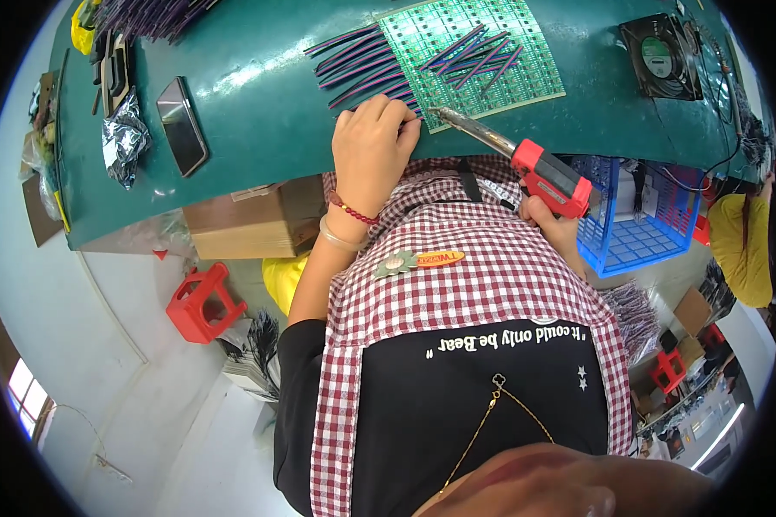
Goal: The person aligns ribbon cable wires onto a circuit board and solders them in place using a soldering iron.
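My right hand [547,215] grips the red and black handle of a soldering iron [553,177]. Its metal barrel slants up and left, and the tip is at the near left edge of a green circuit board panel [528,52]. Beside that tip, my left hand [371,138] is closed in a pinch at a thin dark wire, mostly hidden by the fingers. Several purple-and-black wires [362,65] lie in a row along the panel's left edge, pointing left. A loose bunch of similar wires [474,59] rests on top of the panel.
On the green table [259,103] lie a phone [182,127], crumpled foil [125,140] and a large wire bundle [151,15]. A black fan [660,56] stands at the right. Below the table edge are a blue crate [638,250], a cardboard box [250,220] and a red stool [205,303].
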### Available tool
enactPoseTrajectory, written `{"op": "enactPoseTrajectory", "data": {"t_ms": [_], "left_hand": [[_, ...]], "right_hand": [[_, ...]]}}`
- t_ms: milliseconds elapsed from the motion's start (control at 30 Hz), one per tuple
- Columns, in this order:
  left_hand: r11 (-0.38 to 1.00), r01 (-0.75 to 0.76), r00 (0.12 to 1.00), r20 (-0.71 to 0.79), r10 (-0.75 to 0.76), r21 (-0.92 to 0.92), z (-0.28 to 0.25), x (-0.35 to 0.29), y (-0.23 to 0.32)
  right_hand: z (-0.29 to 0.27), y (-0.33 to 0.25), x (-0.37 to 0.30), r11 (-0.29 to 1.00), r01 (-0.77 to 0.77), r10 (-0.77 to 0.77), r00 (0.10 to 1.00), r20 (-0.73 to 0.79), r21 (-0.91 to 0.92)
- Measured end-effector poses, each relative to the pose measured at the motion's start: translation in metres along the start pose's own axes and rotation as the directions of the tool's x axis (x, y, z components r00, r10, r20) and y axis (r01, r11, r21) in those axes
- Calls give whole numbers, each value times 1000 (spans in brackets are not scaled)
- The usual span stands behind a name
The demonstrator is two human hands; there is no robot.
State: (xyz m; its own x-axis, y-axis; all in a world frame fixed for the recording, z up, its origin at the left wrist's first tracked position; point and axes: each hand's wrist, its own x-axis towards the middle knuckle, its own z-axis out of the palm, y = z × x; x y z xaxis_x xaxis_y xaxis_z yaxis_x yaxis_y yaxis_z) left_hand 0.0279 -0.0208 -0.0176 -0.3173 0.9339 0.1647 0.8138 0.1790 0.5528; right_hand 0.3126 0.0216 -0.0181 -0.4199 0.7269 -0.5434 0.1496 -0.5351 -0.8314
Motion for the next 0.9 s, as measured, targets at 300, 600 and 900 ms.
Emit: {"op": "enactPoseTrajectory", "data": {"t_ms": [300,600,900], "left_hand": [[1000,-6,1000,1,6,11,0,2,2],[1000,2,1000,15,-2,-2,-1,3,2],[1000,-10,1000,21,10,8,-1,5,3]], "right_hand": [[14,-16,0,975,120,-122,992,0,-187],[5,-7,-8,953,117,-129,991,-23,-278],[12,-18,-3,932,155,-159,987,14,-327]]}}
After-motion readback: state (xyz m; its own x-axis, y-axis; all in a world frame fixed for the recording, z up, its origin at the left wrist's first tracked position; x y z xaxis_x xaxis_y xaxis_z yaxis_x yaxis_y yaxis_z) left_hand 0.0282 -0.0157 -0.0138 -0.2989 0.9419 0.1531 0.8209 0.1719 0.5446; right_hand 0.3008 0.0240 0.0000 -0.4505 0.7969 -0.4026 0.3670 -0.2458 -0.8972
